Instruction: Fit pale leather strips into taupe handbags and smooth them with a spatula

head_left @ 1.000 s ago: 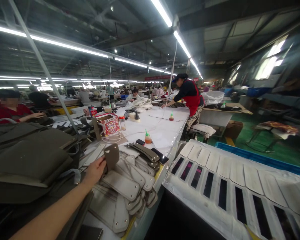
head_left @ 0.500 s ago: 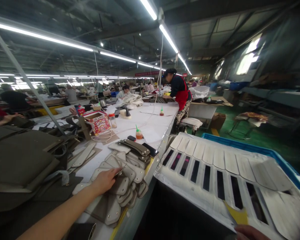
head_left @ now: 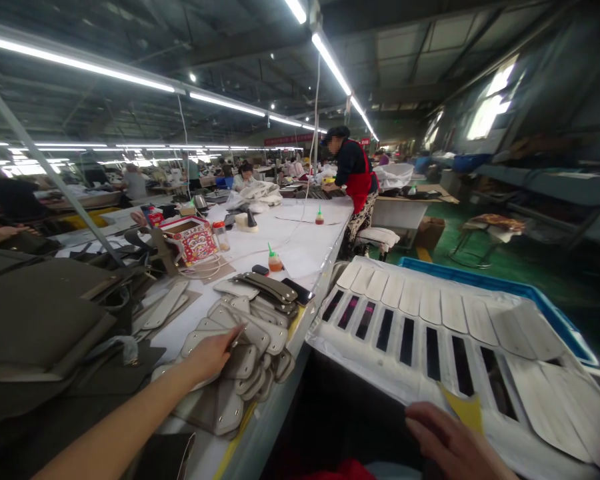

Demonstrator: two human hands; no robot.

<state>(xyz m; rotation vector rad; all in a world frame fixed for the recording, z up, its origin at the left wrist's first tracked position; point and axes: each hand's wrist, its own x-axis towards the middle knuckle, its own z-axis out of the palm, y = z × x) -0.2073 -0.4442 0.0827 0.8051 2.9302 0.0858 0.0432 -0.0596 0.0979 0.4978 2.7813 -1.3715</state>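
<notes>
My left hand (head_left: 213, 355) rests on a heap of grey-beige straps with metal studs (head_left: 257, 330) on the white table. Its index finger is stretched over the straps, and what it may grip is too small to make out. At the lower right, my right hand (head_left: 450, 437) is beside a yellow piece (head_left: 464, 408), with its fingers bent; whether it grips this piece is unclear. Pale flat strips (head_left: 430, 305) lie in a row on a white-covered tray (head_left: 370, 363), above a row of dark slots.
Dark olive bag pieces (head_left: 35, 313) are piled at the left. A patterned box (head_left: 195, 243), glue bottle (head_left: 275, 260) and phone (head_left: 298, 291) stand or lie on the table. Blue crate (head_left: 555, 310) is under the tray. A person in a red apron (head_left: 361, 180) stands farther back.
My right hand has come further into view, upward and to the left, beside the yellow piece. My left hand stays over the straps. The whole view has shifted slightly.
</notes>
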